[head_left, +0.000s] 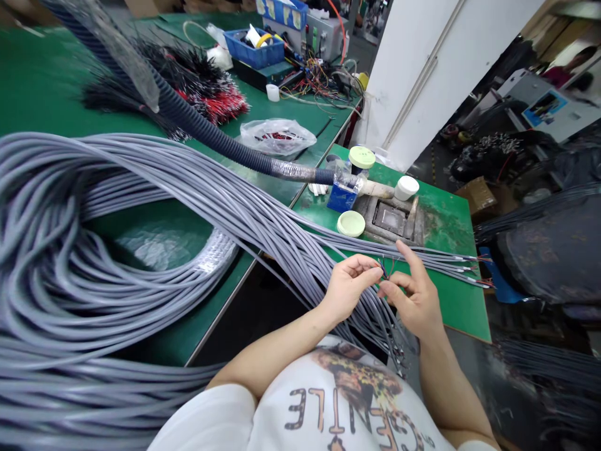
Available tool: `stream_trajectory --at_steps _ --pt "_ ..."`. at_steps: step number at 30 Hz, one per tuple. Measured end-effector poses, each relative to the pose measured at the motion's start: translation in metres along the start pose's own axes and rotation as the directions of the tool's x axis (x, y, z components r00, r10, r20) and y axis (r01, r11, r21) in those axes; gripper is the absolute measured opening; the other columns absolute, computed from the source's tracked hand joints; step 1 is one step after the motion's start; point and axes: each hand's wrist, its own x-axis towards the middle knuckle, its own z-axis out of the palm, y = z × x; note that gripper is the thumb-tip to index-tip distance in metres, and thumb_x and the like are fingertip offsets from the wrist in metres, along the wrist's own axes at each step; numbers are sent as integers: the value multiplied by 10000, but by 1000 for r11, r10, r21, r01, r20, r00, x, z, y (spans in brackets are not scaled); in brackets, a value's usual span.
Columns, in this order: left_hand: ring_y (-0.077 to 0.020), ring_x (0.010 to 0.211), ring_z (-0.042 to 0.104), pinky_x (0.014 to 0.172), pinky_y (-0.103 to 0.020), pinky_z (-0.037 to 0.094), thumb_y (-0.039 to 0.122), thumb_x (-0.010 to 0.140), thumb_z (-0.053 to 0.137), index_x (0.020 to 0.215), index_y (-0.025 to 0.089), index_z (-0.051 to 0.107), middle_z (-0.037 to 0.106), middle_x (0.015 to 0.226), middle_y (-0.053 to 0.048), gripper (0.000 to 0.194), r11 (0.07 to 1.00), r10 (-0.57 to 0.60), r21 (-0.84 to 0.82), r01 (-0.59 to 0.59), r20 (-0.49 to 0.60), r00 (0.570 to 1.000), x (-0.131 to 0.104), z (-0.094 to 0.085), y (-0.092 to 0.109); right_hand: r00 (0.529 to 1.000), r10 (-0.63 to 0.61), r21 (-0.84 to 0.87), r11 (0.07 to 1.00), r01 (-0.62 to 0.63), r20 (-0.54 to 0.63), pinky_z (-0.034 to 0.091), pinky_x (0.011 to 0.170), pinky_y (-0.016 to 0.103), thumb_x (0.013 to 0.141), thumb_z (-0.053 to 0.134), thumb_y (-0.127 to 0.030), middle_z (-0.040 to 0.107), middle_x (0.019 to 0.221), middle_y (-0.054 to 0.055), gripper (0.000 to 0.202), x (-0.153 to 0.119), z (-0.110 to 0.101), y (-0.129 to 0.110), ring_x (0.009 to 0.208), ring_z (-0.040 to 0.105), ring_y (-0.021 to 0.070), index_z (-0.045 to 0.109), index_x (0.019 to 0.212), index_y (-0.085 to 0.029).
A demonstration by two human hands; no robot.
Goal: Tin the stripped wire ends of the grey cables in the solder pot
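Thin coloured wires point(385, 268) at a cable's end lie between my two hands. My left hand point(350, 282) pinches them with thumb and index finger. From the other side my right hand point(414, 295) closes its thumb and a finger on the same wires, its index finger raised. Behind and below both hands runs a thick bundle of grey cables point(282, 241). Several cable ends with bare coloured wires point(486, 259) rest on the green board's right part.
A black corrugated hose point(211, 134) crosses above the cables to a blue box point(342, 195). Near it are a square metal pot point(392, 218), a white cup point(406, 187) and a pale round lid point(351, 223). Black and red wires point(220, 103) lie farther back.
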Motion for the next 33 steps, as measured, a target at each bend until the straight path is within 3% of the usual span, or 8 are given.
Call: stream_trajectory --at_steps 33 --pt "-58 522 494 554 -187 391 297 720 749 727 153 595 598 586 39 211 1000 2 -28 -3 -23 1000 4 0 -5 999 44 33 999 -43 -11 432 482 231 865 588 -276 648 648 -29 681 2 1 7 563 575 129 275 1469 -283"
